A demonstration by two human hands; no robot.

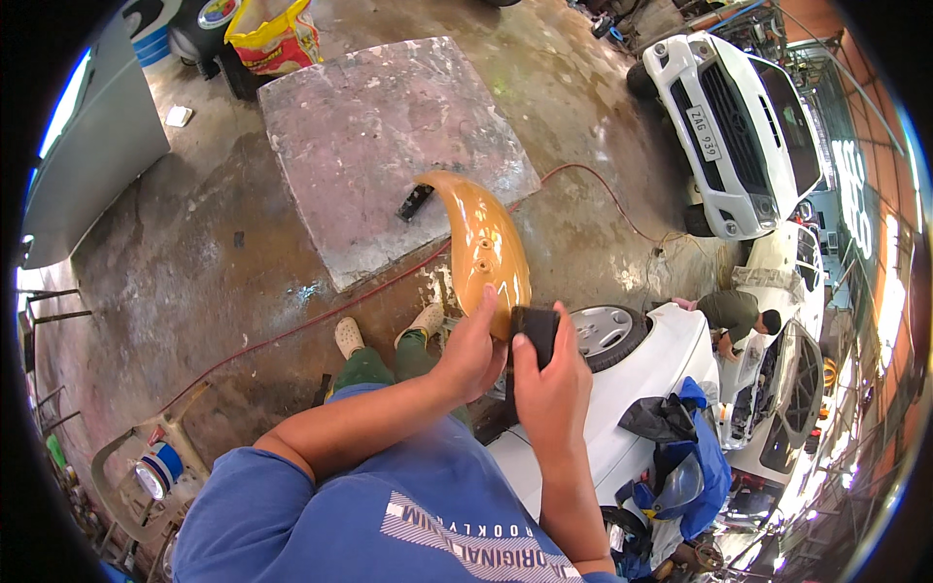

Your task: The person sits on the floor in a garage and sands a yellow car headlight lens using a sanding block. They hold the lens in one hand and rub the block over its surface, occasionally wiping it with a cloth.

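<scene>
My left hand [471, 352] is closed on the near end of a glossy orange, curved fender-like panel [479, 228]. The panel stretches away from me, with small round holes along its middle and its far tip bending left over a worn, pinkish square board [379, 126]. In my right hand [552, 384] is a black rectangular block [535, 328], gripped upright close beside the panel's near end. Whether block and panel touch, I cannot tell. A second dark piece [416, 202] shows beside the panel's far tip, over the board.
A red hose [321, 316] runs across the stained floor, past my feet. At my right stands a white car [622, 389] with a blue jacket [708, 457] on it. Another person [734, 313] bends over farther right. A yellow-and-red bag [274, 39] stands behind the board.
</scene>
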